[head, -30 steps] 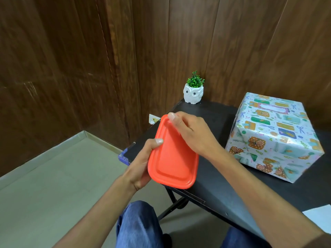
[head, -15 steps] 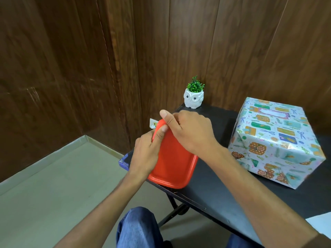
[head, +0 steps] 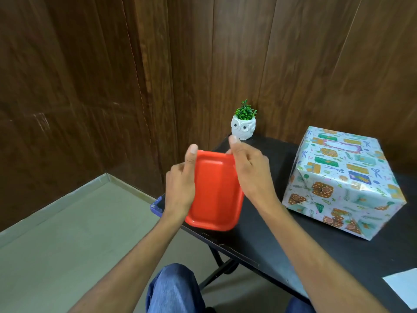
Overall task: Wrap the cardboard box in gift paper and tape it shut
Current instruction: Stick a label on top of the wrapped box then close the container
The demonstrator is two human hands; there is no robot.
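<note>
Sitting fully wrapped — pastel-patterned box (head: 338,177), black table (head: 270,233)

you have soft, even indoor light, bright enough for clear colours. the glossy red plastic lid (head: 214,190) carries a mild sheen. a soft shadow lies on the pale floor (head: 79,245) under the black table (head: 259,233). the dark wooden wall panels (head: 90,86) bow towards the left edge, their grain slightly smeared.

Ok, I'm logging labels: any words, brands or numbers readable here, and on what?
No text can be read.
Wrapped box: pictures and a purple-framed panel, no legible words.
Blue object at the table edge: marks too small to read.
Nothing printed shows on the red tray, owl pot, white paper.
</note>
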